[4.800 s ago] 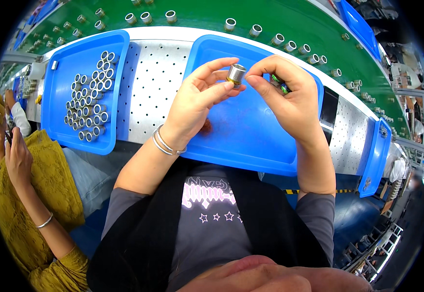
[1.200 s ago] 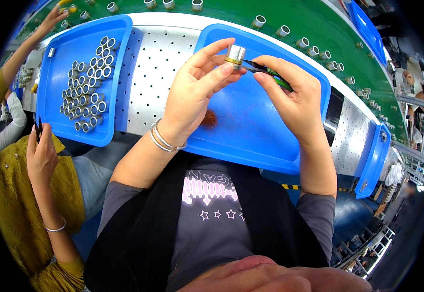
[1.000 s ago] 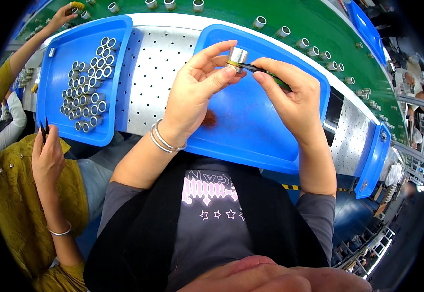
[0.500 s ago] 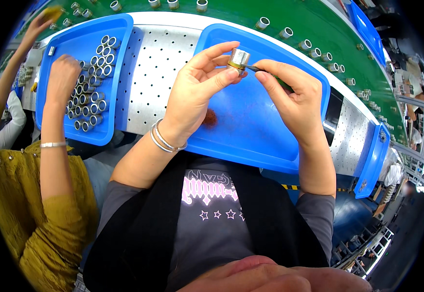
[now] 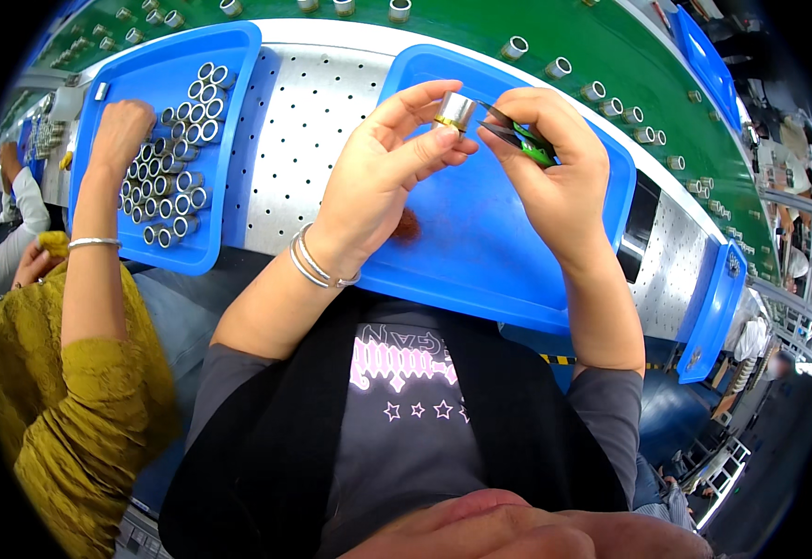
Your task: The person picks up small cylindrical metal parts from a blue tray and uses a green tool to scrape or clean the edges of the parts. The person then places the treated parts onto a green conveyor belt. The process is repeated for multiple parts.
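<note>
I judge the main risk to be a slip: the small metal cylinder (image 5: 454, 111) sits only between the thumb and fingertips of my left hand (image 5: 389, 172), held in the air above the far edge of the blue tray (image 5: 480, 252). If the tweezers (image 5: 516, 138) push sideways at its end, I expect it could twist out of the pinch, drop onto the tray and roll toward the near edge or off it. A second risk, as I read it, is the tweezer tips skidding off the brass-coloured rim and scratching it, or nicking my left fingertips, which lie just beside the tips.

Hands: left closed on the cylinder, thumb under, fingers over. Right hand (image 5: 555, 172) clamped on the green-handled tweezers, tips pointing left and touching or nearly touching the cylinder's end; I cannot tell which. The two hands sit close together, almost meeting at the part.

Position: the cylinder is above the tray's far left corner, at the left fingertips, just left of the right hand.

Beside me, a co-worker's hand (image 5: 119, 130) rests on the second blue tray (image 5: 238, 56), touching the rows of metal sleeves (image 5: 175, 163). Well apart from my work; I see no interference from it.
</note>
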The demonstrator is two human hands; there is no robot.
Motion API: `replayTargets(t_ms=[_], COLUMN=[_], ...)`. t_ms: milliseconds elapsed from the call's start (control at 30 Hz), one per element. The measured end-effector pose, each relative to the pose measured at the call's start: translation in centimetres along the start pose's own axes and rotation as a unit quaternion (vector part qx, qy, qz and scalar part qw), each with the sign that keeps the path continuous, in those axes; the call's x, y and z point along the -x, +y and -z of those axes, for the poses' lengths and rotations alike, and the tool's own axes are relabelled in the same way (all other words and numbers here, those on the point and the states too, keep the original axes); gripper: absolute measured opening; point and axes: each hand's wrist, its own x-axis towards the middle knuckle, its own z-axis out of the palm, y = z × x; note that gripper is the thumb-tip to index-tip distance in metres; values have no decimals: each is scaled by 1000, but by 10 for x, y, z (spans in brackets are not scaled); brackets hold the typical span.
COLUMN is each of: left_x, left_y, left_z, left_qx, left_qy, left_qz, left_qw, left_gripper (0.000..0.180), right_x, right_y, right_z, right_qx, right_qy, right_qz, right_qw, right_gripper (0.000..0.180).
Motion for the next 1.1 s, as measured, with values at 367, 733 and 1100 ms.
replayTargets(t_ms=[367, 733, 1100], left_x=[0, 2, 1], left_y=[2, 3, 1], left_z=[2, -5, -5], left_qx=[30, -26, -87], left_qy=[-19, -19, -37], left_qz=[20, 14, 0], left_qw=[999, 999, 995], left_gripper=[43, 49, 40], right_x=[0, 2, 4], right_y=[0, 1, -9], right_z=[4, 1, 6], right_qx=[-169, -103, -22], right_qy=[-15, 2, -7], right_qz=[-126, -101, -23], right_qw=[977, 990, 999], right_gripper=[9, 12, 12])
